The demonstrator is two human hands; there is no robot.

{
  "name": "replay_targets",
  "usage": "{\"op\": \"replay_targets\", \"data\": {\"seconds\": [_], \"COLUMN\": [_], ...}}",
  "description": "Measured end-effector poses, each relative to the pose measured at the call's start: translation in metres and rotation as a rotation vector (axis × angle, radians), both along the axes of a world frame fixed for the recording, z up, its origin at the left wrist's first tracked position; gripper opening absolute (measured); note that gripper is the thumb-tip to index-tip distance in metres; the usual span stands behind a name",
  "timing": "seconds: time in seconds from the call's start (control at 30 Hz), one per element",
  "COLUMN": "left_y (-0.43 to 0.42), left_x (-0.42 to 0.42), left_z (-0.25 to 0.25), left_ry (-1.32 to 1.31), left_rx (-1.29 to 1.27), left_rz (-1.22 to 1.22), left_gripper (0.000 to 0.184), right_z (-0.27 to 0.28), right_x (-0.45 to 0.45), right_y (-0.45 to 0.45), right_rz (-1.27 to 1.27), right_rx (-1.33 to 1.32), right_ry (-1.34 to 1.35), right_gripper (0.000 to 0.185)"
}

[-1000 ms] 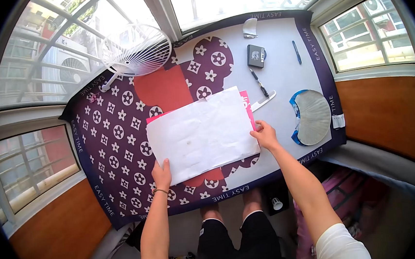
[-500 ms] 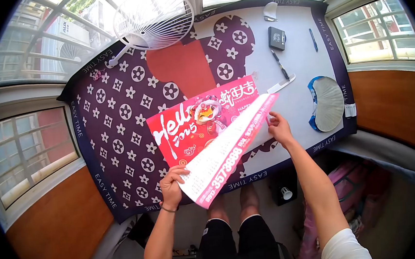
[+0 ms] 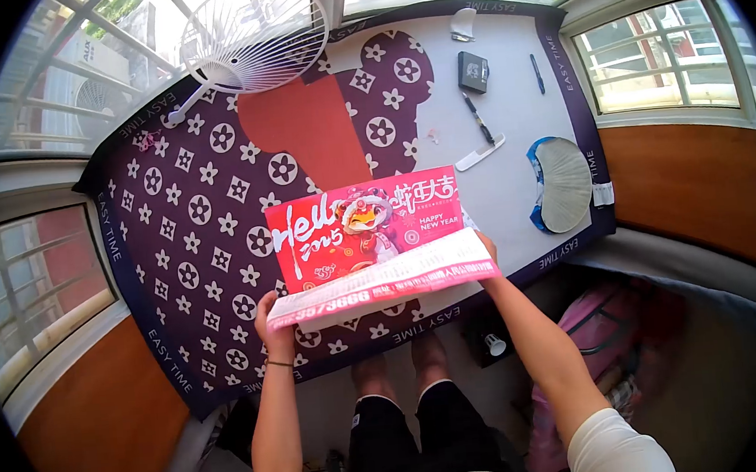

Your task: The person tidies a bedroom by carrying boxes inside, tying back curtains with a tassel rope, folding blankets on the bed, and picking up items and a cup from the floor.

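While your left hand (image 3: 277, 326) gripped the poster (image 3: 425, 210), your right hand (image 3: 487, 249) gripped it too. Beyond them lay a pen (image 3: 478, 122).

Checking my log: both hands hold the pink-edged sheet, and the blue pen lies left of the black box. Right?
No: the head view shows the blue pen right of the black box. Left hand and right hand hold the pink-edged sheet.
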State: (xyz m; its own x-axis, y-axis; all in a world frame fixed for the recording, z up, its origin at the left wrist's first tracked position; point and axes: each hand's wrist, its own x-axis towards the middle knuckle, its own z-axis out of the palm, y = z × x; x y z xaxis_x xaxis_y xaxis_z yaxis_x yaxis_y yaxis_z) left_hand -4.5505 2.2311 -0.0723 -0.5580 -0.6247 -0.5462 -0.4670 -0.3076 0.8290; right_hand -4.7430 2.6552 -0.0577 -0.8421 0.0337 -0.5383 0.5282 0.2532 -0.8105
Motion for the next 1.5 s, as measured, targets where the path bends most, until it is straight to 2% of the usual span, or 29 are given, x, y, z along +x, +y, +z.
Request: {"op": "replay_targets", "data": {"seconds": [0.03, 0.07, 0.13, 0.17, 0.27, 0.33, 0.37, 0.47, 0.6, 0.7, 0.73, 0.77, 0.83, 0.87, 0.9, 1.0, 1.03, 1.1, 1.13, 1.2, 1.23, 1.27, 1.3, 1.37, 1.43, 1.5], "left_y": [0.001, 0.013, 0.025, 0.022, 0.011, -0.027, -0.047, -0.105, -0.096, -0.057, -0.040, -0.025, 0.005, 0.018, 0.028, 0.049, 0.048, 0.042, 0.045, 0.039, 0.040, 0.040, 0.040, 0.040, 0.041, 0.038], "left_x": [0.000, -0.022, -0.032, -0.021, -0.012, 0.008, 0.029, 0.108, 0.114, 0.084, 0.068, 0.054, 0.026, 0.011, 0.003, -0.017, -0.018, -0.016, -0.023, -0.018, -0.018, -0.019, -0.018, -0.017, -0.023, -0.026], "left_z": [-0.009, 0.024, 0.037, 0.013, 0.006, 0.016, 0.020, 0.012, 0.028, 0.003, 0.001, 0.000, 0.008, 0.015, 0.013, 0.010, 0.007, -0.001, 0.009, -0.003, -0.005, -0.007, -0.007, -0.002, 0.003, 0.006], "left_ry": [-0.217, -0.357, -0.477, -0.451, -0.387, -0.344, -0.359, -0.411, -0.439, -0.392, -0.412, -0.351, -0.276, -0.261, -0.267, -0.321, -0.339, -0.378, -0.321, -0.296, -0.303, -0.312, -0.326, -0.309, -0.315, -0.351], "left_rx": [-0.425, -0.152, 0.159, -0.039, 0.018, 0.134, 0.099, 0.035, 0.076, 0.084, 0.068, 0.079, 0.093, 0.091, 0.035, -0.007, -0.011, 0.005, 0.125, 0.156, 0.147, 0.133, 0.118, 0.182, 0.218, 0.219], "left_rz": [-0.144, -0.006, 0.011, -0.136, -0.272, -0.121, -0.100, -0.074, -0.041, -0.089, -0.055, -0.050, -0.076, -0.110, -0.121, -0.179, -0.164, -0.161, -0.077, -0.050, -0.048, -0.042, -0.039, -0.046, -0.048, -0.041], "left_gripper": [0.033, 0.043, 0.046, 0.047, 0.041, 0.037, 0.037, 0.039, 0.042, 0.046, 0.047, 0.048, 0.048, 0.048, 0.045, 0.042, 0.042, 0.042, 0.044, 0.046, 0.047, 0.047, 0.047, 0.047, 0.046, 0.046], "right_z": [0.014, 0.028, 0.019, 0.015, 0.020, 0.031, 0.023, 0.029, 0.031, 0.017, 0.041, 0.045, 0.059, 0.059, 0.062, 0.031, 0.033, 0.040, 0.036, 0.016, 0.009, 0.012, -0.008, -0.019, -0.007, -0.008], "right_x": [-0.005, -0.012, -0.002, 0.001, 0.001, -0.005, -0.009, -0.028, -0.042, -0.033, -0.033, -0.025, -0.014, -0.012, -0.019, -0.021, -0.025, -0.042, -0.060, -0.095, -0.109, -0.122, -0.118, -0.117, -0.129, -0.129], "right_y": [-0.017, -0.036, -0.043, -0.041, -0.031, -0.017, -0.003, 0.007, -0.006, -0.003, -0.020, -0.033, -0.075, -0.094, -0.111, -0.124, -0.114, -0.069, -0.025, 0.091, 0.148, 0.194, 0.239, 0.265, 0.241, 0.243], "right_rz": [0.163, 0.323, 0.175, 0.225, 0.299, 0.304, 0.189, 0.192, 0.318, 0.172, 0.107, 0.063, 0.138, 0.219, 0.344, 0.566, 0.644, 0.410, 0.253, -0.069, -0.313, -0.549, -0.684, -0.866, -0.976, -1.086], "right_rx": [0.371, 0.740, 0.761, 0.742, 0.668, 0.578, 0.656, 0.838, 0.868, 0.449, 0.290, 0.034, -0.112, -0.104, -0.056, 0.458, 0.454, 0.553, 0.565, 0.908, 1.098, 1.110, 0.897, 0.668, 0.633, 0.328], "right_ry": [0.000, -0.006, -0.054, -0.065, 0.039, 0.171, 0.191, 0.190, 0.055, -0.116, 0.035, -0.064, 0.046, 0.004, -0.154, -0.040, -0.070, 0.167, 0.296, 0.382, 0.218, -0.084, -0.243, -0.429, -0.492, -0.433], "right_gripper": [0.028, 0.035, 0.047, 0.050, 0.053, 0.054, 0.057, 0.057, 0.045, 0.033, 0.023, 0.022, 0.024, 0.025, 0.037, 0.055, 0.071, 0.072, 0.075, 0.081, 0.086, 0.090, 0.090, 0.084, 0.073, 0.058]}}
